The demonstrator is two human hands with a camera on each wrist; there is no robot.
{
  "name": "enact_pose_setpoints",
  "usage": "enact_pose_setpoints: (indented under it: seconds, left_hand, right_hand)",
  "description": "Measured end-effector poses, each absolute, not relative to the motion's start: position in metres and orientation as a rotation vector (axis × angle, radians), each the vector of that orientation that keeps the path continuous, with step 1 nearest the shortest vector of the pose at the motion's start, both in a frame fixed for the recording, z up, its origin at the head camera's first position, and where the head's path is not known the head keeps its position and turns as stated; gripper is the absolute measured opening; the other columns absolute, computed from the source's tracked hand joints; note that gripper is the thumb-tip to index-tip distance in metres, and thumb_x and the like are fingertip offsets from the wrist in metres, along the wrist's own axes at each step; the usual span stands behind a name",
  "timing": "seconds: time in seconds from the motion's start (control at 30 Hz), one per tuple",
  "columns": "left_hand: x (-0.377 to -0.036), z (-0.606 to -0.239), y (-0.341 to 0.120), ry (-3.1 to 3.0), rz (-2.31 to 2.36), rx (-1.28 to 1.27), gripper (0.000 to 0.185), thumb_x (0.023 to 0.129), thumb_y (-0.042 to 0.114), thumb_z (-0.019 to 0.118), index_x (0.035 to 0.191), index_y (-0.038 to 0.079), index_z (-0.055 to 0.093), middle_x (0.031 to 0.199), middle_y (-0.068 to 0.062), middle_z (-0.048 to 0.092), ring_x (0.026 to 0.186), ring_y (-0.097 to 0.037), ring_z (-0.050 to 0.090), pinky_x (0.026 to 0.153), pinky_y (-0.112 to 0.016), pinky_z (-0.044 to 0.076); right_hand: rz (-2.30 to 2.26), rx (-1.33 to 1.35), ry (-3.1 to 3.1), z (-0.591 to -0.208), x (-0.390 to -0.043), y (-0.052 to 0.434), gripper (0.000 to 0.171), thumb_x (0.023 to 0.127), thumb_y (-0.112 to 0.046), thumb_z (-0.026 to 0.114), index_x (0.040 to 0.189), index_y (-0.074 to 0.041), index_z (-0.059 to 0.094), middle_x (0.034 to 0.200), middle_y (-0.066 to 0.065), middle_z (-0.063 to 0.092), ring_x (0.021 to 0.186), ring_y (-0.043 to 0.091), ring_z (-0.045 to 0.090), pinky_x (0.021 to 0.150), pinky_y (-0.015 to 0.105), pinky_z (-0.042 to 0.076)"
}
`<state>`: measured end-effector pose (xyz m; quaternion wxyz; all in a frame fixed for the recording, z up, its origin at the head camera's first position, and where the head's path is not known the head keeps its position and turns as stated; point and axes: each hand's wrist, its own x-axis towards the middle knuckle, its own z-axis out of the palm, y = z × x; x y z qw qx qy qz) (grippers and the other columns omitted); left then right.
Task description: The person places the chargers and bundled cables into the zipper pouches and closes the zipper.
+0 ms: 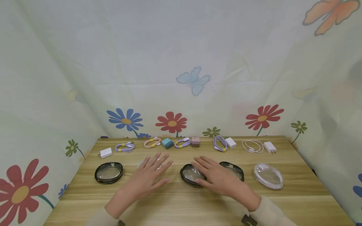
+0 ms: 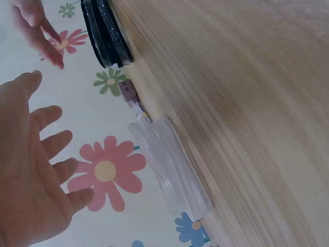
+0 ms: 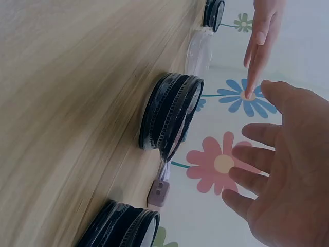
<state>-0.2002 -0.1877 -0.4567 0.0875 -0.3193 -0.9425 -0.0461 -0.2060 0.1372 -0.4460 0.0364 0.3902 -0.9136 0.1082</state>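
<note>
My left hand (image 1: 144,177) is held in the air above the table, fingers spread, palm down and holding nothing. Beneath it a clear zip case (image 2: 169,167) is mostly covered in the head view. To the right, my right hand (image 1: 219,177) hovers with its fingers extended, also holding nothing. It overlaps two oval cases with see-through tops and black rims, a middle one (image 1: 190,172) and one farther right (image 1: 237,171). In the right wrist view the middle case stands well away from the fingers.
Another black-rimmed case (image 1: 108,172) lies at left, a white-rimmed one (image 1: 268,176) at right. Along the table's back edge are coiled cables, such as an orange one (image 1: 152,142), and plug chargers, including a teal one (image 1: 167,143) and a pink one (image 1: 195,142). A flowered cloth (image 1: 158,100) hangs behind.
</note>
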Motion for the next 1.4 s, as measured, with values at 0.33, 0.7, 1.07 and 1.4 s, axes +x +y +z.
enact_pose_setpoints:
  seconds: [0.33, 0.7, 1.07, 1.4]
  left_hand:
    - [-0.195, -0.454, -0.194, -2.74, -0.147, -0.993, 0.054, 0.102, 0.041, 0.06, 0.151, 0.021, 0.05, 0.159, -0.007, 0.042, 0.148, -0.033, 0.036, 0.117, -0.058, 0.03]
    - [-0.189, -0.457, -0.214, -2.694, -0.087, -0.98, 0.051, 0.098, 0.034, 0.067, 0.144, 0.014, 0.058, 0.147, -0.013, 0.055, 0.137, -0.039, 0.049, 0.11, -0.059, 0.039]
    - [-0.179, -0.455, -0.235, -2.759, -0.044, -0.839, 0.05, 0.099, 0.037, 0.065, 0.145, 0.019, 0.058, 0.148, -0.008, 0.055, 0.138, -0.036, 0.048, 0.112, -0.058, 0.037]
    - [-0.176, -0.455, -0.254, -2.774, -0.044, -0.758, 0.05, 0.099, 0.037, 0.066, 0.144, 0.018, 0.059, 0.147, -0.01, 0.055, 0.136, -0.039, 0.049, 0.112, -0.059, 0.037]
  right_hand:
    - [0.339, 1.238, -2.754, -0.443, -0.208, 0.126, 0.052, 0.103, -0.043, 0.058, 0.147, -0.015, 0.054, 0.151, 0.006, 0.051, 0.142, 0.027, 0.043, 0.112, 0.046, 0.042]
    - [0.35, 1.298, -2.705, -0.444, -0.209, 0.116, 0.048, 0.104, -0.039, 0.057, 0.144, -0.013, 0.057, 0.145, 0.009, 0.056, 0.135, 0.028, 0.049, 0.109, 0.046, 0.044]
    - [0.35, 1.332, -2.706, -0.443, -0.213, 0.103, 0.047, 0.106, -0.038, 0.054, 0.145, -0.013, 0.057, 0.147, 0.01, 0.055, 0.138, 0.028, 0.048, 0.114, 0.045, 0.039]
    - [0.332, 1.345, -2.724, -0.443, -0.216, 0.093, 0.049, 0.106, -0.041, 0.052, 0.147, -0.014, 0.055, 0.15, 0.009, 0.053, 0.14, 0.029, 0.046, 0.116, 0.045, 0.036]
